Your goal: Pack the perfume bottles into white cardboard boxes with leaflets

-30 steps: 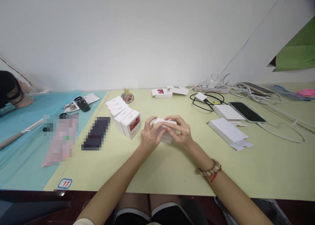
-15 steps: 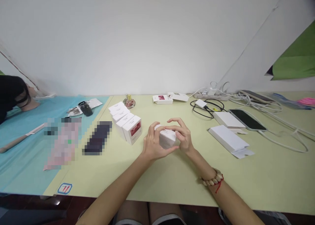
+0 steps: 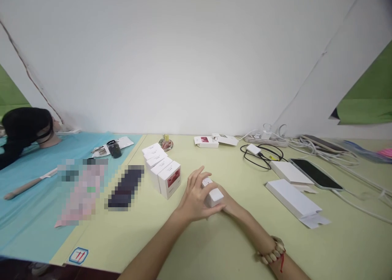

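Note:
Between my two hands is a small white cardboard box (image 3: 215, 196), tilted above the yellow tabletop. My left hand (image 3: 196, 196) grips it, with fingers over the top and far side and the thumb along the near edge. Behind the box, my right hand (image 3: 229, 201) is closed against it, its fingers mostly hidden by the box and my left hand. To the left stands a row of several similar white boxes (image 3: 169, 178); the front one bears a red picture.
Flattened white cartons (image 3: 292, 196) and a phone (image 3: 315, 173) on a cable lie at right. Farther back are a black cable (image 3: 259, 157) and opened boxes (image 3: 206, 142). On the blue cloth (image 3: 27, 214) are a dark jar (image 3: 114, 149) and what looks like a mannequin head (image 3: 27, 122).
The box has turned and tipped in my hands. My right hand has moved from its near right side to behind it, fingers now hidden. The camera view has tilted up a little.

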A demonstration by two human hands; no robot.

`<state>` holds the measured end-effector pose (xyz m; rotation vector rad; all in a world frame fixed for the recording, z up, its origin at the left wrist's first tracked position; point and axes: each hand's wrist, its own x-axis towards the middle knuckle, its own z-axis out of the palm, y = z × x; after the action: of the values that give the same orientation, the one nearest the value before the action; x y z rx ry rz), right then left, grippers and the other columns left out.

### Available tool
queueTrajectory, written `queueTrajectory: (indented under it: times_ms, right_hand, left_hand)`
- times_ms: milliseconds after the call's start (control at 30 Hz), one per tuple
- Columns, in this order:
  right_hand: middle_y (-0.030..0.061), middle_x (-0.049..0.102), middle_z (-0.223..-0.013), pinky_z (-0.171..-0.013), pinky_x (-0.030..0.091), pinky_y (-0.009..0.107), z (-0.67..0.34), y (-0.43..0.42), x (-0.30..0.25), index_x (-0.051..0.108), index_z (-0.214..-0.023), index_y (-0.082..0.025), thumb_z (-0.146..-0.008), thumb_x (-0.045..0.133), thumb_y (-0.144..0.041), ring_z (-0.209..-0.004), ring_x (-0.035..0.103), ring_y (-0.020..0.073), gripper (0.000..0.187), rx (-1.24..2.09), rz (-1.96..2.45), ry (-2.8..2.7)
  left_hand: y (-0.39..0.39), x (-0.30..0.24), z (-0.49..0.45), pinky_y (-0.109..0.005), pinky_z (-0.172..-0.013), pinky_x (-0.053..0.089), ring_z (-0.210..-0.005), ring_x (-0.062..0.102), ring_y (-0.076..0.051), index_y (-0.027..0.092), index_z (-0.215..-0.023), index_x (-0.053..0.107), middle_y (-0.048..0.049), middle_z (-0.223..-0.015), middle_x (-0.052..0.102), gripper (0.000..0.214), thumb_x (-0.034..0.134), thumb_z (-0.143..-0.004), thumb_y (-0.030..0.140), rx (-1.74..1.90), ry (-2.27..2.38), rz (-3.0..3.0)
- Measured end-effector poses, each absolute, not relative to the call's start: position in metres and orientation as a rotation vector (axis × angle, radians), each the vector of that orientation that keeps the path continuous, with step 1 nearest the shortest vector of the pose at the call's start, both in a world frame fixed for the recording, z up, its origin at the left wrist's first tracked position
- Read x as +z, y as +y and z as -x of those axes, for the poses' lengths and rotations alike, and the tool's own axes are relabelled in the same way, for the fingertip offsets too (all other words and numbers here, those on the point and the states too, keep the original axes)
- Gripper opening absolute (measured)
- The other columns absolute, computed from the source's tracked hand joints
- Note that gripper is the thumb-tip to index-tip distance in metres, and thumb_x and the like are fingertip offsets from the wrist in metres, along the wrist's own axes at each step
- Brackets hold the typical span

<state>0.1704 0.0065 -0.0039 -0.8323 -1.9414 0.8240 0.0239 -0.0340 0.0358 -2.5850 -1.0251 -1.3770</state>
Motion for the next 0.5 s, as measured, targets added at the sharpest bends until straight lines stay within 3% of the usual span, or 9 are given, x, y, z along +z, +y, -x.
queueTrajectory:
  times_ms: [100,200,267,400,500]
  right_hand:
    - [0.0083,0.060,-0.106,-0.080,0.049,0.036,-0.174,0.005,0.005,0.054,-0.110,-0.019,-0.075,0.055,-0.020,-0.094,0.058,0.0207,0.035,1.171,0.779,-2.014]
    - [0.0092,0.051,-0.119,-0.090,0.042,0.036,-0.177,0.001,0.018,0.045,-0.120,-0.019,-0.064,0.061,-0.011,-0.108,0.049,0.0218,0.059,1.255,0.745,-2.064]
    - [0.0078,0.051,-0.117,-0.086,0.044,0.034,-0.178,-0.001,0.021,0.044,-0.120,-0.019,-0.059,0.064,-0.010,-0.104,0.050,0.0209,0.065,1.287,0.771,-2.098]
    - [0.0010,0.056,-0.093,-0.063,0.048,0.027,-0.175,-0.004,0.017,0.048,-0.110,-0.020,-0.055,0.069,-0.016,-0.074,0.055,0.0137,0.059,1.433,0.885,-2.112]
    - [0.0004,0.056,-0.088,-0.060,0.046,0.025,-0.163,-0.008,0.013,0.051,-0.101,-0.019,-0.054,0.070,-0.019,-0.070,0.052,0.0128,0.051,1.329,0.942,-2.073]
  left_hand:
    - [-0.033,0.039,-0.020,-0.042,-0.097,0.034,-0.124,0.033,-0.026,0.023,-0.099,0.057,-0.0084,-0.115,0.049,0.026,0.058,-0.074,0.032,-1.331,-0.935,2.603]
    - [-0.034,0.040,-0.017,-0.039,-0.093,0.037,-0.115,0.041,-0.024,0.021,-0.087,0.058,-0.0072,-0.104,0.052,0.017,0.054,-0.070,0.023,-1.369,-0.899,2.598]
    - [-0.034,0.038,-0.016,-0.038,-0.089,0.039,-0.107,0.046,-0.023,0.021,-0.081,0.056,-0.0072,-0.098,0.053,0.017,0.053,-0.065,0.020,-1.422,-0.865,2.588]
    - [-0.032,0.037,-0.012,-0.037,-0.080,0.042,-0.097,0.049,-0.023,0.019,-0.087,0.054,-0.0097,-0.097,0.052,0.033,0.049,-0.054,0.018,-1.494,-0.836,2.532]
    - [-0.035,0.042,-0.011,-0.037,-0.075,0.043,-0.092,0.052,-0.023,0.018,-0.090,0.053,-0.0108,-0.096,0.053,0.038,0.046,-0.052,0.018,-1.555,-0.769,2.424]
